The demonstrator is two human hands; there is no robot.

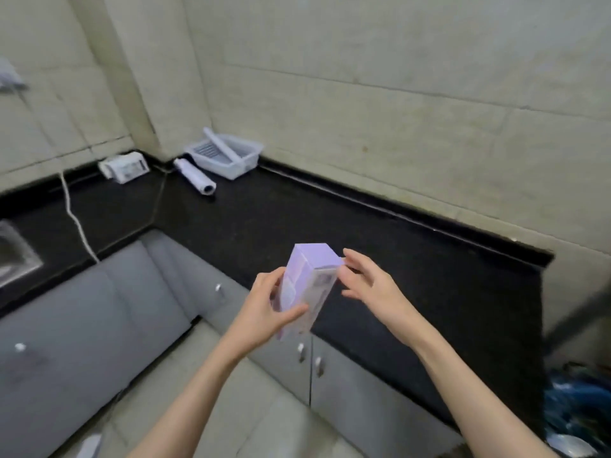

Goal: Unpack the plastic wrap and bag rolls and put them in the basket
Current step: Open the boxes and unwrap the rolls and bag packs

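A long purple box (305, 285) is held upright and tilted over the counter's front edge. My left hand (267, 309) grips its lower half, thumb across the front face. My right hand (367, 282) touches the box's top right corner with straight, spread fingers. Far back in the corner stands a translucent white basket (246, 160) with one white roll (220, 142) leaning across it. A second white roll (195, 176) lies on the black counter (330, 219) just left of the basket.
A white power strip (124, 166) with a cable (77, 223) sits at the back left. A steel sink (13, 256) is at the far left. Grey cabinet doors (99, 309) run below the counter. A blue bag (575, 404) sits at the lower right.
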